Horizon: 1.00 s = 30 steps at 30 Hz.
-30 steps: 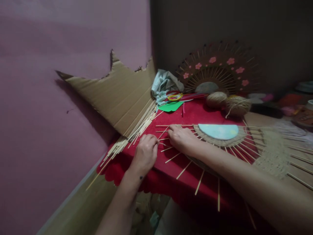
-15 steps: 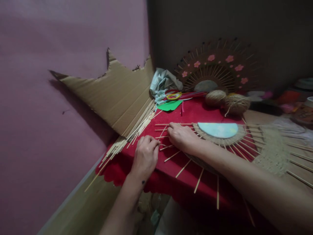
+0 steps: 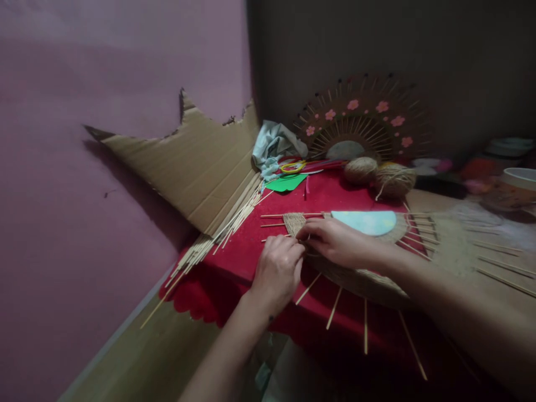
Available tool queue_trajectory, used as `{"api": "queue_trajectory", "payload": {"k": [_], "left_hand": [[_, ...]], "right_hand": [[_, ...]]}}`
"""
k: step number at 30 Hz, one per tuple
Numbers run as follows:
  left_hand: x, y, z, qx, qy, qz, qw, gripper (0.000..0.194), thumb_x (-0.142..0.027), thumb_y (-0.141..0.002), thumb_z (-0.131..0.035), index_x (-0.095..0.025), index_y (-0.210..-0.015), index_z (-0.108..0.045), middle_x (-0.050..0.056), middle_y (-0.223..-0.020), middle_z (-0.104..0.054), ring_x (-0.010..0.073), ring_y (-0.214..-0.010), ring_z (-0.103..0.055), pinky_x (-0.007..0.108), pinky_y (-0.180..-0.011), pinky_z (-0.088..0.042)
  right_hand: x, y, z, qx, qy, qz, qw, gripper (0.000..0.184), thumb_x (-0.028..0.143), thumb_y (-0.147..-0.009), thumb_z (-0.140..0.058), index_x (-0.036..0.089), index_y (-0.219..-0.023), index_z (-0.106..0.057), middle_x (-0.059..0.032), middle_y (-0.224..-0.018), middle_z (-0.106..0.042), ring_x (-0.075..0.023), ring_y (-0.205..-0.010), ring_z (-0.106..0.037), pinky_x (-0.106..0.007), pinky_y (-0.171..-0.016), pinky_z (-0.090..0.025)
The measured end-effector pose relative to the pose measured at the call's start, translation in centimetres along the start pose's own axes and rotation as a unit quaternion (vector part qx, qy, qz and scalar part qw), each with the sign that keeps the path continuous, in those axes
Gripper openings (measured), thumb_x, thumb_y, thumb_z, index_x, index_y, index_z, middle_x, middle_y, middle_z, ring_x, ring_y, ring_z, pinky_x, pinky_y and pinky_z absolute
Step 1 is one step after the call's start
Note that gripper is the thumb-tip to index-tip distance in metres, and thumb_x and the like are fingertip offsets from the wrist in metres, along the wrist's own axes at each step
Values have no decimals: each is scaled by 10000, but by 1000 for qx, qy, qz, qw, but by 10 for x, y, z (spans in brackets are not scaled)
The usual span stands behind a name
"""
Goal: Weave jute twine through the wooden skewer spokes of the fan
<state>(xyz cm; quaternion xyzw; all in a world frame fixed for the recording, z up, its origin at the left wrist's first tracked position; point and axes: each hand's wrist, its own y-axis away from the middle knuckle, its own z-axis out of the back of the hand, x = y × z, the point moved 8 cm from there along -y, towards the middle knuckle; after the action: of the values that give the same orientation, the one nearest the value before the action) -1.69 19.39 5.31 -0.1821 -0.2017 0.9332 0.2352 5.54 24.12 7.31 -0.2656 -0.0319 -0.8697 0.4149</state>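
A half-round fan of thin sticks lies on the red cloth (image 3: 240, 265), with a pale blue half-disc (image 3: 363, 221) at its centre. Tan twine is woven through its sticks as a band (image 3: 293, 223). My left hand (image 3: 278, 271) is closed at the band's left part, fingers pinched on the twine. Beside it, nearly touching, my right hand (image 3: 333, 241) reaches over the fan with its fingers closed on the twine at the band. The strand itself is hidden by my fingers. Bare stick ends (image 3: 334, 308) fan out toward me.
A jagged cardboard sheet (image 3: 196, 173) leans on the left wall above loose sticks (image 3: 196, 254). Behind are a grey-blue cloth (image 3: 276, 146), a green sheet (image 3: 287, 183), yellow-handled scissors (image 3: 293, 167), twine balls (image 3: 395, 180) and a flowered fan (image 3: 355, 123). A tub (image 3: 519, 187) stands right.
My left hand has moved right, in to the band beside my right hand; the strand stretched between them earlier no longer shows. My right hand has shifted slightly right and down, uncovering woven twine.
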Motion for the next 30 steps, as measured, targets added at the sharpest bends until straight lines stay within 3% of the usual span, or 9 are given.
{"api": "queue_trajectory", "payload": {"k": [6, 10, 14, 18, 26, 30], "left_hand": [[6, 2, 1, 11, 66, -3, 998, 182, -108, -874, -505, -191, -953, -646, 50, -990, -669, 201, -918, -563, 368, -812, -425], [13, 3, 5, 39, 115, 17, 992, 235, -63, -850, -507, -210, -949, -662, 36, -996, -676, 190, -924, -580, 365, -823, -451], [28, 4, 18, 9, 161, 68, 985, 277, -25, -798, -536, -208, -972, -651, 31, -976, -675, 177, -928, -600, 346, -828, -485], [36, 4, 25, -9, 133, 92, 987, 219, -76, -811, -556, -208, -964, -643, 35, -938, -661, 181, -901, -600, 343, -808, -491], [10, 8, 8, 28, 34, 22, 999, 209, -139, -850, -558, -202, -1034, -634, 59, -954, -609, 204, -901, -531, 364, -806, -443], [1, 15, 7, -10, 7, 8, 1000, 143, -184, -879, -532, -175, -967, -644, 66, -947, -604, 207, -904, -518, 367, -811, -418]], "right_hand": [[-7, 26, -4, -4, 53, -21, 998, 182, 188, -844, -507, 157, -921, -668, -73, -877, -679, -166, -774, -586, -278, -687, -408], [-10, 34, -6, -4, 89, -34, 995, 189, 160, -824, -520, 204, -885, -693, -44, -845, -691, -164, -782, -598, -278, -696, -404], [-3, 40, -4, -33, 105, -13, 994, 184, 196, -841, -515, 211, -837, -698, -36, -818, -690, -157, -747, -601, -277, -669, -400], [2, 43, -8, -35, 81, -10, 996, 178, 196, -847, -520, 202, -823, -696, -26, -794, -688, -138, -708, -599, -263, -656, -398], [12, 43, -11, -29, 31, 12, 999, 190, 162, -832, -509, 182, -877, -692, -39, -843, -686, -131, -729, -602, -253, -663, -409], [13, 43, -11, -31, 4, 22, 999, 176, 172, -833, -514, 151, -848, -688, -54, -822, -662, -123, -709, -583, -247, -656, -404]]}}
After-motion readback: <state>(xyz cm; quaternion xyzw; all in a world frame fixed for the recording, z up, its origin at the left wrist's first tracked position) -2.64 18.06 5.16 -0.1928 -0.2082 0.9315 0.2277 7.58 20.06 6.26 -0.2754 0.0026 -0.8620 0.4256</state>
